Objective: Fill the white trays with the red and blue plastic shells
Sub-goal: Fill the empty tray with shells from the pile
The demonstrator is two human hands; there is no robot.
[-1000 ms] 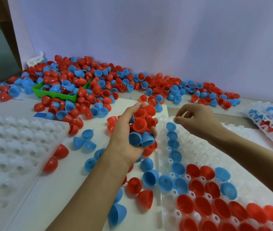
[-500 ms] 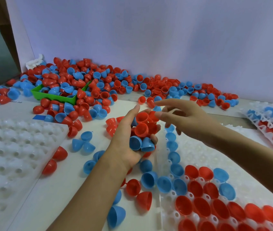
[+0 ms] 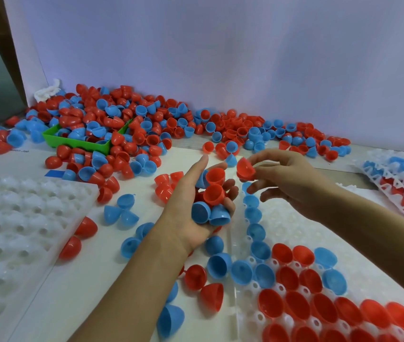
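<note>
My left hand point(image 3: 196, 206) is palm-up at centre, fingers curled around a handful of red and blue shells point(image 3: 212, 196). My right hand point(image 3: 287, 178) pinches a single red shell point(image 3: 245, 169) between thumb and fingertips, just right of that handful and above the far left corner of the white tray point(image 3: 294, 223). This tray, near right, carries a blue column along its left edge and red rows at its near end. A second white tray point(image 3: 18, 218) lies at left. Loose shells point(image 3: 127, 211) lie between the trays; a large pile point(image 3: 171, 129) and a green bin point(image 3: 77, 141) stand far, against the wall.
</note>
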